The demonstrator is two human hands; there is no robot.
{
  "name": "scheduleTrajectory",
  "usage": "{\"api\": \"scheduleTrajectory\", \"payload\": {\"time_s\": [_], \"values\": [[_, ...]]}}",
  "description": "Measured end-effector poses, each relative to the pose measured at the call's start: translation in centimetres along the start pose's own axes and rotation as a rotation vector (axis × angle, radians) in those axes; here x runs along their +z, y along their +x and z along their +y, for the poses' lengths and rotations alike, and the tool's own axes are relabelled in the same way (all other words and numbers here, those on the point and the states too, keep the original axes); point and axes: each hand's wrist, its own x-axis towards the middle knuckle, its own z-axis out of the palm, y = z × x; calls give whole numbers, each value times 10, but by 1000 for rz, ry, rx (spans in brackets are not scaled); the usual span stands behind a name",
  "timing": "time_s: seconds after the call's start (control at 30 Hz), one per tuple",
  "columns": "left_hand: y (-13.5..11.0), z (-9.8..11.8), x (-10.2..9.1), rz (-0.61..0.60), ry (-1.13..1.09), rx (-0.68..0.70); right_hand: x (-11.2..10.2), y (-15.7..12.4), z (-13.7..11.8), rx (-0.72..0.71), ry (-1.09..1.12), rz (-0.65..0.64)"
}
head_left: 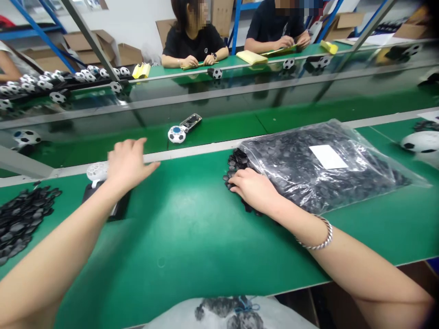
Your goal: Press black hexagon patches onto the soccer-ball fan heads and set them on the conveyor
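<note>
My right hand (pixel 254 189) lies palm down at the mouth of a clear plastic bag (pixel 322 169) full of small black parts. Its fingers curl over black parts (pixel 236 164) that spill from the bag's opening onto the green table (pixel 192 237). My left hand (pixel 126 164) hovers with fingers stretched out and apart over the table's far edge. It holds nothing and is just right of a small white fan (pixel 97 171) that rests on a black block (pixel 118 208).
A heap of black parts (pixel 22 219) lies at the left. A football-patterned part and a black device (pixel 183 129) sit on the middle belt. A football shell (pixel 420 142) is at the right. Two people work across the line, near football shells (pixel 51 80).
</note>
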Motion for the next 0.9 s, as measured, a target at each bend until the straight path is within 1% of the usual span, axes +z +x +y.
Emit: {"api": "scheduleTrajectory", "payload": {"time_s": [0.07, 0.1, 0.17, 0.23, 0.3, 0.37, 0.4, 0.43, 0.5, 0.6, 0.7, 0.8, 0.9], "values": [[-24, -18, -7, -79, 184, -62, 1, 0, -2, -9, -9, -10], [-34, -25, -7, -122, 233, -81, 0, 0, -3, -20, -5, -13], [-45, -35, -3, -181, 250, -112, -2, 0, -5, -47, 2, 3], [-48, -42, 5, -193, 171, -137, -4, 0, -6, -77, 22, 32], [-48, -47, 11, -187, 22, -165, -3, 1, -7, -95, 79, 58], [-50, -49, 16, -175, -118, -167, -1, 2, -9, -97, 157, 80], [-51, -46, 18, -173, -177, -146, 0, 2, -9, -98, 197, 90], [-54, -42, 19, -180, -231, -103, 2, 3, -10, -106, 235, 98], [-62, -25, 19, -207, -331, 16, 3, 3, -13, -138, 319, 110], [-77, 13, 17, -267, -440, 173, 1, 1, -19, -165, 481, 142], [-86, 49, 13, -337, -483, 291, -2, -2, -26, -193, 619, 187], [-84, 69, 14, -379, -532, 348, -1, -4, -31, -265, 665, 203], [-77, 75, 20, -405, -608, 334, 4, -5, -32, -343, 634, 233]]}}
